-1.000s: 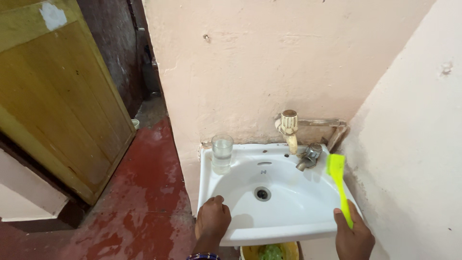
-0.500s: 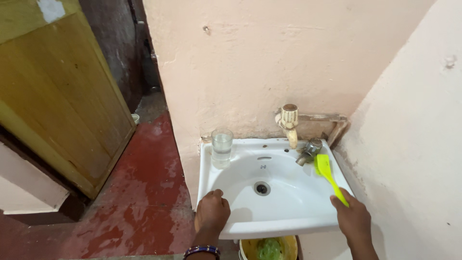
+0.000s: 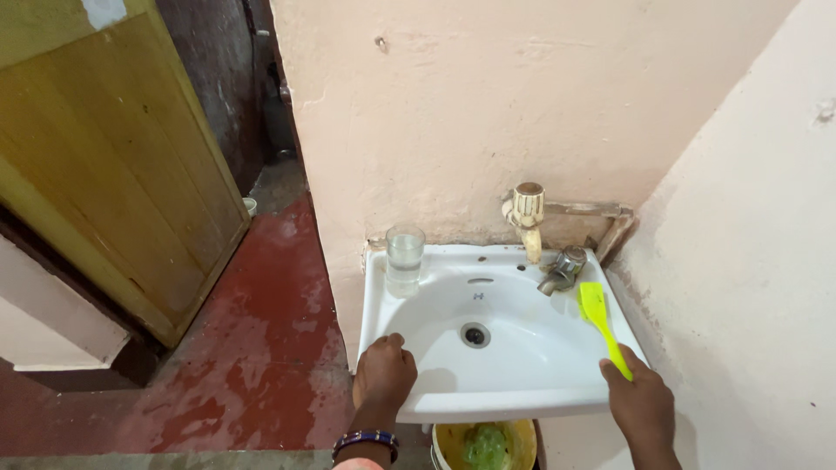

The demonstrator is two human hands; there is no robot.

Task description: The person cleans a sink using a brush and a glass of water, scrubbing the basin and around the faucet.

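Walls of pale pink plaster fill the upper frame; wooden door (image 3: 104,165) at upper left above red floor (image 3: 270,348); white sink (image 3: 522,348) at lower centre, drain (image 3: 475,334) mid-basin; yellow bucket (image 3: 522,439) beneath, at bottom edge. Left hand (image 3: 383,374) rests curled on the sink's front-left rim, holding nothing; right hand (image 3: 640,405) is closed round the handle of a yellow-green brush (image 3: 601,318), its head lying along the right rim beside the metal tap (image 3: 562,268); glass of water (image 3: 404,257) stands on the back-left corner.
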